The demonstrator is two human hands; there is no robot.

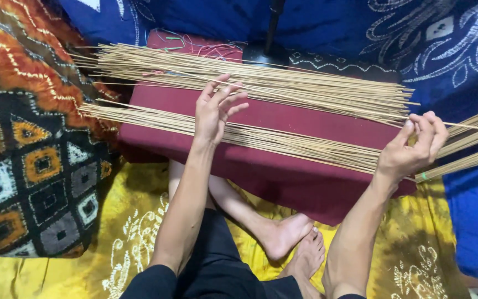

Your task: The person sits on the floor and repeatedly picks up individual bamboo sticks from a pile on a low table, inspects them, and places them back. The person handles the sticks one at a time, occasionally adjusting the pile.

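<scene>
Batik cloths cover pretty much everything: a yellow one on the floor, blue ones at the back and right, and an orange patterned one on the left. Sitting in the middle is a maroon cushion, and the person's bare feet poke out from under its near edge.

Two loose layers of thin bamboo sticks lie lengthwise across the cushion top: a far pile along the back edge and a near pile toward the front edge, both hanging off the left and right ends.

Left hand has an open grip, fingers spread and slightly curled, palm resting on the near pile around the middle of the cushion. Right hand is at the cushion's right end with the grip closed, thumb and fingertips pinched on the stick ends there. More sticks fan out past that hand over the blue cloth.
</scene>
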